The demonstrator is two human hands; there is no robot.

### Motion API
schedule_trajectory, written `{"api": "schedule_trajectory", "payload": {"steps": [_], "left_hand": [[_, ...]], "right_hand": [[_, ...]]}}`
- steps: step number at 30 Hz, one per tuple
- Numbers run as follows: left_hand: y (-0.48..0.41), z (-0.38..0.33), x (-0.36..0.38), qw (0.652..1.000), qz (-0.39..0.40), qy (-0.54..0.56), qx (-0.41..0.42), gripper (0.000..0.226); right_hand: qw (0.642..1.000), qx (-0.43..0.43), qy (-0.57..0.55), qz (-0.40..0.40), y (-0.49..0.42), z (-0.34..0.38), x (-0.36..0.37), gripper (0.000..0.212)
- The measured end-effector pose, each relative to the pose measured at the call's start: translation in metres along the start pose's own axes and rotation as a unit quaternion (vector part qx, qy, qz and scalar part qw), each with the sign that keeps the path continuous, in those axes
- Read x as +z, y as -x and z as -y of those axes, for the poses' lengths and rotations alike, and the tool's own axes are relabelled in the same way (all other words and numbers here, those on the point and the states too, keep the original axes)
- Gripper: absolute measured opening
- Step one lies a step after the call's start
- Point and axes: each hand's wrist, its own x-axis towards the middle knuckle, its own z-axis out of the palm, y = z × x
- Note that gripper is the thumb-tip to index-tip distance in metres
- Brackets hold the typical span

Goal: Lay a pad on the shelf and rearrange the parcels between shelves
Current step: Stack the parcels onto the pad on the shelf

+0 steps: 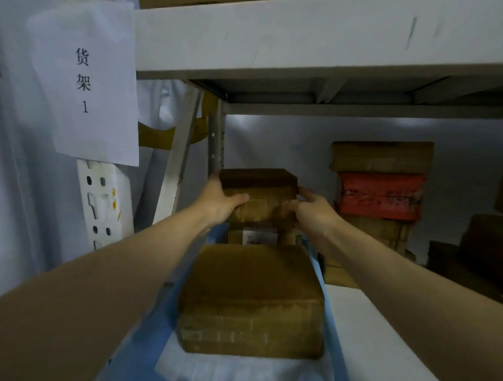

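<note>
Hands: left hand (222, 198) and right hand (311, 208) grip upper parcel (262, 195) by its sides.
Pad: blue-edged pad (329, 301) lies under front parcel (248, 298).

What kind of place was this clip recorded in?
Probably a parcel storeroom or small warehouse: grey metal racking, a paper sign reading 货架 1 (shelf 1), and stacked taped parcels, such as a cardboard parcel and a red-wrapped parcel.

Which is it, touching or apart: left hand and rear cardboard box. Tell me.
Touching. The head view shows the left hand gripping the rear cardboard box, thumb across its front.
</note>
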Motion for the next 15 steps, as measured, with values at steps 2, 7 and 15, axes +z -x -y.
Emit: {"api": "schedule_trajectory", "payload": {"steps": [2, 7, 15], "left_hand": [[-0.01, 0.007, 0.009, 1.0, -0.007, -0.001, -0.009, 0.068], [-0.028, 0.023, 0.024, 0.999, 0.0, -0.026, -0.043, 0.07], [-0.031, 0.018, 0.03, 0.989, -0.066, -0.119, -0.05, 0.09]], "right_hand": [[1.0, 0.013, 0.02, -0.008, -0.011, -0.008, 0.005, 0.052], [0.998, 0.039, 0.051, -0.013, -0.028, -0.026, 0.006, 0.045], [0.996, 0.014, 0.086, -0.006, -0.006, -0.027, -0.009, 0.055]]}}
